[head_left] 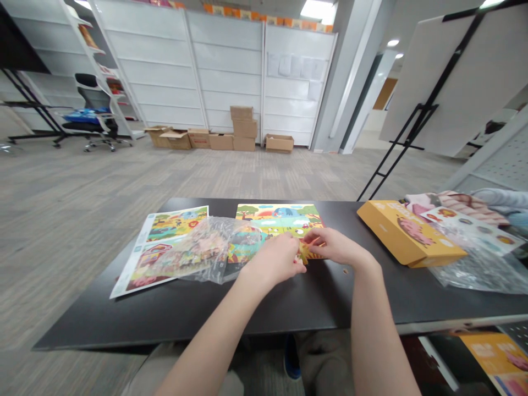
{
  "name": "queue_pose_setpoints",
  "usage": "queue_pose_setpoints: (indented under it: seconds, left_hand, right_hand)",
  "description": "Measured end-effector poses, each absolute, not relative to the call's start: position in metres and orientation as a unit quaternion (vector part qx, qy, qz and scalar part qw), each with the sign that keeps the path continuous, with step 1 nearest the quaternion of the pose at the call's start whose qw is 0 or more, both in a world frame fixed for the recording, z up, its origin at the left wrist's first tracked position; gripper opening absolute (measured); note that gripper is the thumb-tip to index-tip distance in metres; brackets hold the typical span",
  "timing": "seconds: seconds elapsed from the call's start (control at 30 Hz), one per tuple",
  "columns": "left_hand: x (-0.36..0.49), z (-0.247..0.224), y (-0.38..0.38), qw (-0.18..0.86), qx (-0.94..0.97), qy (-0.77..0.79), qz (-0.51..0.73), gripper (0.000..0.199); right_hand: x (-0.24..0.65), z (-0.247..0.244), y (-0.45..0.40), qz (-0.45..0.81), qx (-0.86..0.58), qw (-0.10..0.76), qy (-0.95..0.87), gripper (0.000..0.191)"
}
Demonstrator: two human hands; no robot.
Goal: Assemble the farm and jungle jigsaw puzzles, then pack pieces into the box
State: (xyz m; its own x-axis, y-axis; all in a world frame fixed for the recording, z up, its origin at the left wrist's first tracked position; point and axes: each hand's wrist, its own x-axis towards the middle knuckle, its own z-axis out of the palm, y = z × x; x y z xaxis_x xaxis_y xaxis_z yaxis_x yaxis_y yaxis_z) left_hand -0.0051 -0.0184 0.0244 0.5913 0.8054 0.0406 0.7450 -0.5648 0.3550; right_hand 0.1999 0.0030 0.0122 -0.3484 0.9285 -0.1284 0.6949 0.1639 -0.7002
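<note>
The left hand [274,259] and right hand [335,246] are almost closed, both pinching a small yellow puzzle piece [307,254] between them, at the bottom edge of the picture puzzle [280,215] on the table [165,322].

Head camera facing forward, down; left hand [274,258], right hand [336,246] close below.

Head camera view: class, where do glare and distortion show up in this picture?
Head view: ceiling lights blow out at the top, the clear plastic bag shows bright glare, the wide lens bows the white wall panels and black table, and the left hand and right hand look fairly sharp.
</note>
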Motion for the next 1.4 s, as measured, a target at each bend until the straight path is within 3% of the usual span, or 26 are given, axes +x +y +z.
queue_pose_setpoints:
  seconds: [0.17, 0.3, 0.43, 0.67, 0.9, 1.03, 1.13, 1.27, 1.4]
  left_hand:
    - [0.002, 0.015, -0.017, 0.149, 0.885, 0.432, 0.089, 0.045]
    - [-0.009, 0.019, -0.014, 0.137, 0.883, 0.443, 0.072, 0.037]
    - [-0.014, 0.020, -0.015, 0.119, 0.878, 0.463, 0.028, 0.042]
    - [-0.010, 0.018, -0.018, 0.112, 0.873, 0.474, 0.018, 0.049]
    - [-0.030, 0.051, -0.031, 0.075, 0.872, 0.480, 0.049, 0.038]
    - [-0.066, 0.083, -0.037, 0.009, 0.838, 0.535, 0.110, 0.043]
    - [-0.094, 0.089, -0.035, -0.051, 0.781, 0.617, 0.085, 0.041]
    - [-0.117, 0.086, -0.031, -0.010, 0.756, 0.654, 0.024, 0.036]
    - [-0.119, 0.089, -0.030, 0.015, 0.765, 0.641, 0.058, 0.034]
  right_hand:
    - [0.202, 0.011, 0.002, 0.300, -0.585, 0.152, -0.738, 0.015]
    - [0.188, 0.017, -0.001, 0.294, -0.570, 0.130, -0.756, 0.023]
    - [0.172, 0.016, -0.001, 0.273, -0.574, 0.104, -0.765, 0.034]
    - [0.163, 0.016, -0.002, 0.314, -0.562, 0.079, -0.761, 0.024]
    - [0.170, 0.019, -0.004, 0.366, -0.527, 0.098, -0.761, 0.026]
    - [0.172, 0.021, -0.005, 0.396, -0.502, 0.144, -0.756, 0.022]
    - [0.171, 0.024, -0.006, 0.415, -0.476, 0.200, -0.749, 0.022]
    - [0.159, 0.029, -0.006, 0.430, -0.442, 0.313, -0.722, 0.027]
    - [0.119, 0.025, -0.006, 0.418, -0.425, 0.418, -0.685, 0.032]
